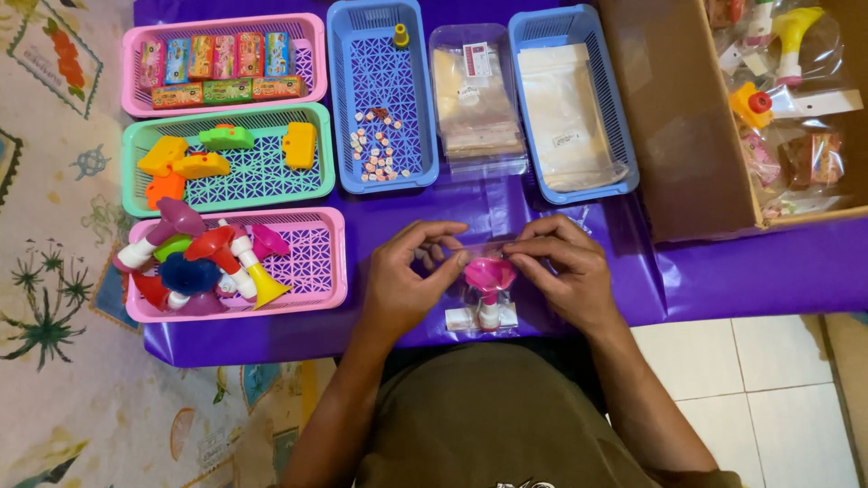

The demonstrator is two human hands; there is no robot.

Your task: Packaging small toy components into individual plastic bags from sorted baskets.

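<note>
Both hands, left and right: I pinch clear bag mouth shut-fingered; pink trumpet toy between grips; film light, slippery, I judge.

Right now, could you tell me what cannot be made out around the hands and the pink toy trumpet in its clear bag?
Head view only:
- Bag mouth: left hand and right hand pinch it; fingers hide whether it is sealed.
- Pink toy trumpet: its lower end blurs behind the plastic.
- Small pieces in the blue basket: too small to identify.
- Cardboard box: contents cut off by the right edge.
</note>
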